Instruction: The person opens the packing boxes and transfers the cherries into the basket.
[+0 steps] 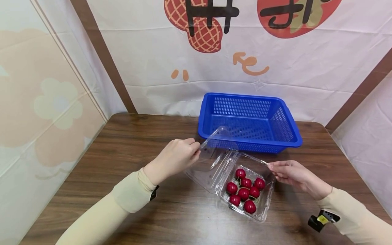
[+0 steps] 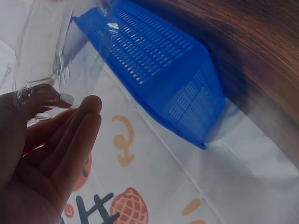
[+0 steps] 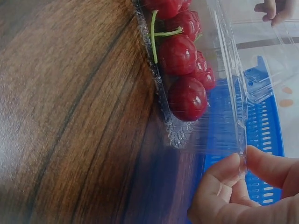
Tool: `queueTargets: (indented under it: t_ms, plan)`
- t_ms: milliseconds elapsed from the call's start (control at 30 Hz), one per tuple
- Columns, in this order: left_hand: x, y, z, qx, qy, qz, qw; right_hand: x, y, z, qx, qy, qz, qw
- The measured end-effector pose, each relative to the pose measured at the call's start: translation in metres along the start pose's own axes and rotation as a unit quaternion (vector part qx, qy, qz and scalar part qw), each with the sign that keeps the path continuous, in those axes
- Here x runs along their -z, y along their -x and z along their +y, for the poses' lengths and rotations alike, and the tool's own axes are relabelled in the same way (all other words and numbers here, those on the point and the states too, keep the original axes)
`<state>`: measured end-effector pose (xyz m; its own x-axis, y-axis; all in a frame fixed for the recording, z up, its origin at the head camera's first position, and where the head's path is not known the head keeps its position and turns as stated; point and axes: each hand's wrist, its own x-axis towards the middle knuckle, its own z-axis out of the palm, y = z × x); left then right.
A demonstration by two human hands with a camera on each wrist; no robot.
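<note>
A clear plastic clamshell box (image 1: pixel 267 200) sits on the table with its hinged lid (image 1: pixel 211 163) tilted up to the left. Several red cherries (image 1: pixel 244 194) lie inside, and green stems show among them in the right wrist view. My left hand (image 1: pixel 180 154) pinches the lid's free edge between thumb and fingers. At the box's far right corner, my right hand (image 1: pixel 291 173) pinches the rim; thumb and fingertips meet on it in the right wrist view.
A blue slotted plastic basket (image 1: pixel 249 141) with nothing in it stands right behind the box. The brown wooden table (image 1: pixel 128 143) ends against a white printed cloth (image 1: pixel 153 51) at the back, with cloth at both sides too.
</note>
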<state>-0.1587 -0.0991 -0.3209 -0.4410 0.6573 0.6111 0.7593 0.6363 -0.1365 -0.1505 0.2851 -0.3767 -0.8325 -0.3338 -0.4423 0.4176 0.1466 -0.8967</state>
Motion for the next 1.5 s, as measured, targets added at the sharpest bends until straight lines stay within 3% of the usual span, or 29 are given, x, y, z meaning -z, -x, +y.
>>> queueTargets:
  t_ms: [200, 400, 600, 767, 1300, 1500]
  plan:
    - [-0.003, 0.006, -0.004, 0.019, -0.003, -0.017, 0.9997, 0.002, 0.0, -0.001, 0.004, 0.009, 0.002, 1.0]
    - [-0.002, 0.014, -0.007, 0.061, 0.008, -0.071, 0.9956, 0.002, 0.001, -0.003, 0.01, 0.009, 0.006, 1.0]
    - [-0.001, 0.021, -0.008, 0.13, 0.06, -0.127, 0.9816, 0.0, -0.001, -0.004, 0.016, 0.02, 0.011, 1.0]
    - [-0.002, 0.025, -0.009, 0.173, 0.064, -0.144, 0.9723, -0.004, -0.005, -0.008, 0.02, 0.047, 0.017, 0.999]
    - [-0.006, 0.034, -0.015, 0.213, 0.047, -0.183, 0.9585, -0.012, -0.021, -0.012, 0.042, 0.108, 0.038, 0.993]
    - [-0.01, 0.037, -0.018, 0.217, 0.034, -0.185, 0.9579, -0.018, -0.031, -0.014, 0.025, 0.082, 0.05, 0.995]
